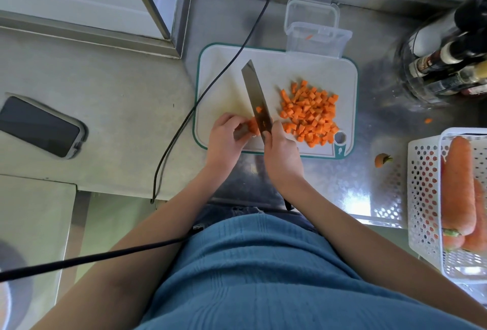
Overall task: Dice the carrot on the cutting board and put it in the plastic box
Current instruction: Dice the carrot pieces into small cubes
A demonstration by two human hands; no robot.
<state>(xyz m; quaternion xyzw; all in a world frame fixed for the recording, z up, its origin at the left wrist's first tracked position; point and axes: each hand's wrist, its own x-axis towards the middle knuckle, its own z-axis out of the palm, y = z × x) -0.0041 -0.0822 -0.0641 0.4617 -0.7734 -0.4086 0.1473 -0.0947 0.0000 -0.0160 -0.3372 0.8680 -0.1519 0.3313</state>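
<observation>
Fingers of left hand [226,136] curled on carrot piece [252,125], right hand [279,145] fingers wrapped round knife [257,97] handle.

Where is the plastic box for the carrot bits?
In the head view, the clear plastic box sits open at the cutting board's far right edge, beyond the diced carrot pile.

The knife [257,103] handle is hidden inside the right hand [280,150]. Left hand [226,136] fingers cover most of the carrot piece [253,125]. Right of the cutting board [276,97], the basket [427,198] runs off frame.
</observation>
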